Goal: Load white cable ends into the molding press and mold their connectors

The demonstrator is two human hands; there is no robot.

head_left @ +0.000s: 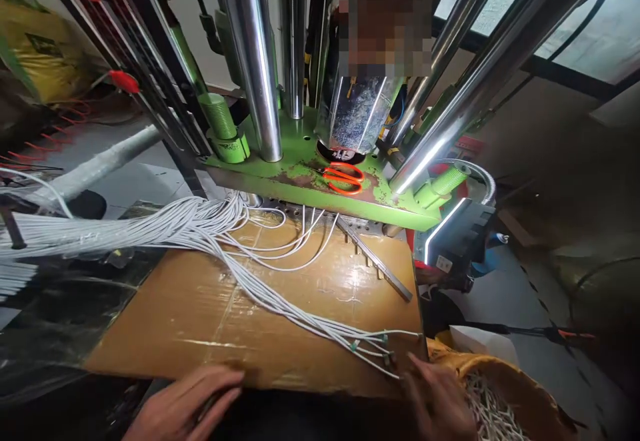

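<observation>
My left hand (187, 401) rests at the near edge of the brown work board (190, 314). Its thumb and fingers are apart and nothing is between them. At the board's right corner is my right hand (443, 391), slightly blurred, with fingers apart beside the ends of a bundle of white cables (285, 304). I see nothing held in it. Small green pieces (355, 346) sit on the cables near those ends. A metal bar with small brass-coloured pins (375, 259) lies slanted on the board, toward the press.
A green press plate (300, 184) with steel columns (253, 61) stands behind the board, orange-handled scissors (344, 178) on top. More white cables (100, 231) run off left. A lit box (453, 244) is right; below it, an orange-yellow sack (520, 381) holds white scraps.
</observation>
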